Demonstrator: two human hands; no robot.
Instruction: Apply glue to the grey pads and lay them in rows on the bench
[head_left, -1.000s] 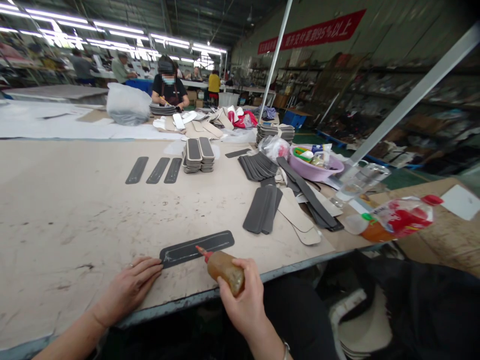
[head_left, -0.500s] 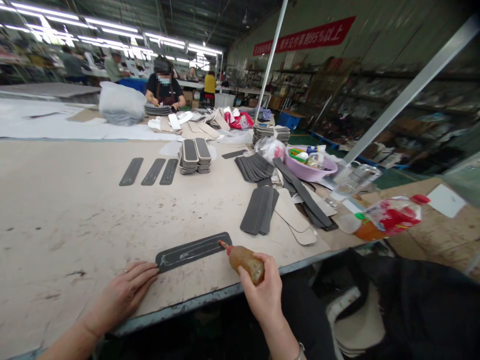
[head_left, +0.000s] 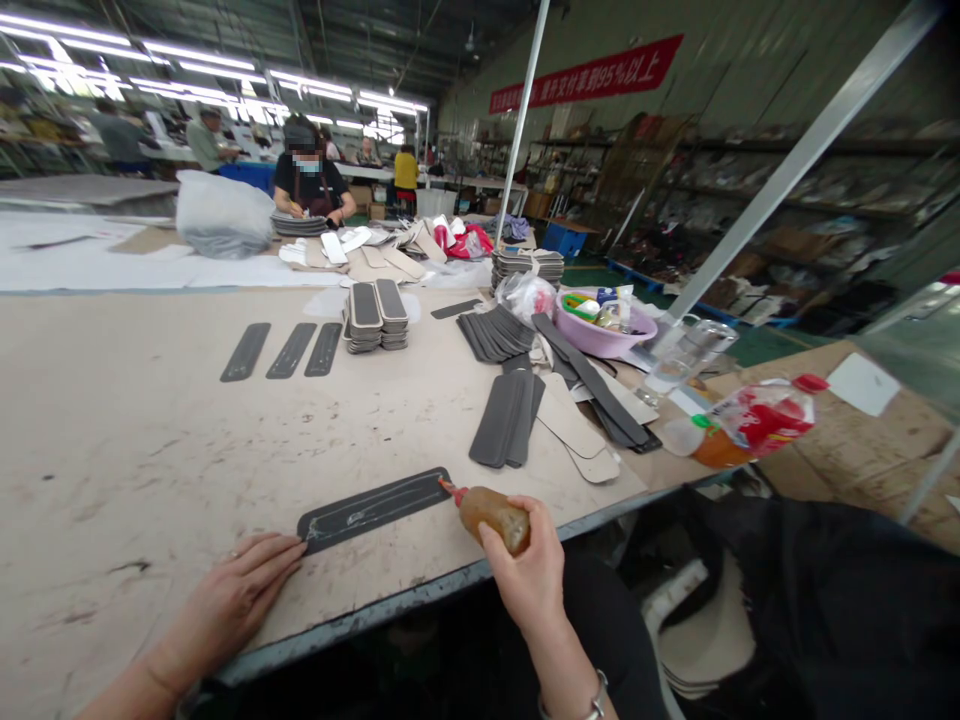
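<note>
A long dark strip (head_left: 373,508) with shiny glue lines lies near the table's front edge. My left hand (head_left: 238,596) rests flat on the table, fingers stretched out, fingertips touching the strip's left end. My right hand (head_left: 526,574) is closed round a brown glue bottle (head_left: 489,513) with a red nozzle; the nozzle tip sits at the strip's right end.
Three dark strips (head_left: 287,350) lie in a row farther back, beside stacked pieces (head_left: 376,315). More dark strips (head_left: 506,404), beige pieces (head_left: 574,428), a pink basin (head_left: 604,336), a glass cup (head_left: 686,355) and a lying bottle (head_left: 739,422) fill the right. A person (head_left: 309,183) works at the far end.
The glue bottle's nozzle travelled from the strip's middle to its right end. My left hand stayed at the left end. The camera view shifted slightly.
</note>
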